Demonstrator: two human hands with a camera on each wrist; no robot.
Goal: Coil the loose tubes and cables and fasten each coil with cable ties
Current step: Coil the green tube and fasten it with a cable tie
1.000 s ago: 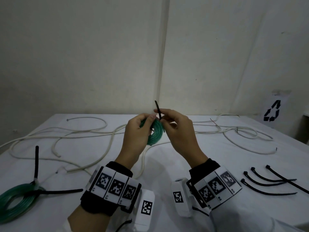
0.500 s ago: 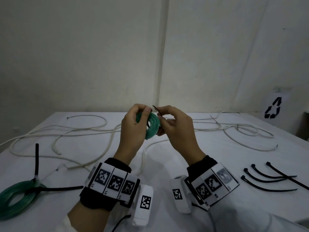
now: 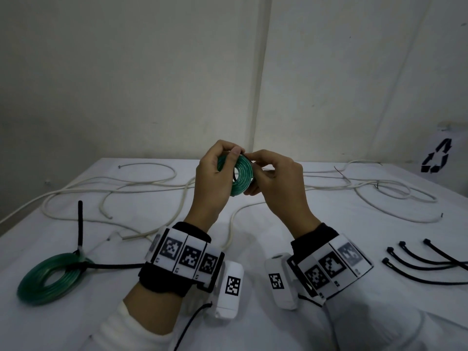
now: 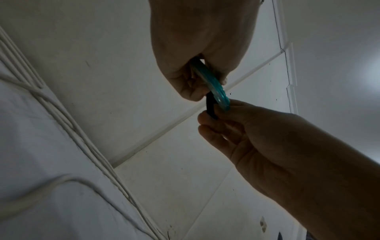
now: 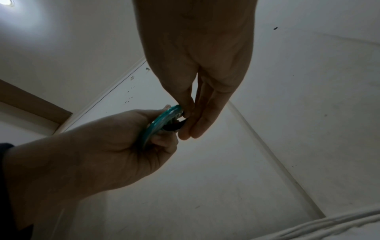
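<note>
My left hand grips a small coil of green tube upright above the table, thumb on its top edge. My right hand pinches a black cable tie at the coil's right rim; the tie runs through the coil's hole and is mostly hidden by fingers. In the left wrist view the coil shows edge-on between both hands. In the right wrist view the coil and the dark tie meet at my fingertips.
A larger green coil bound with black ties lies front left. Three spare black ties lie front right. Loose white cables sprawl across the back of the white table. A recycling sign stands far right.
The tie's free end, which stuck up above my fingers a second ago, is now down at the coil's rim. Both hands have risen slightly and the coil has turned more face-on.
</note>
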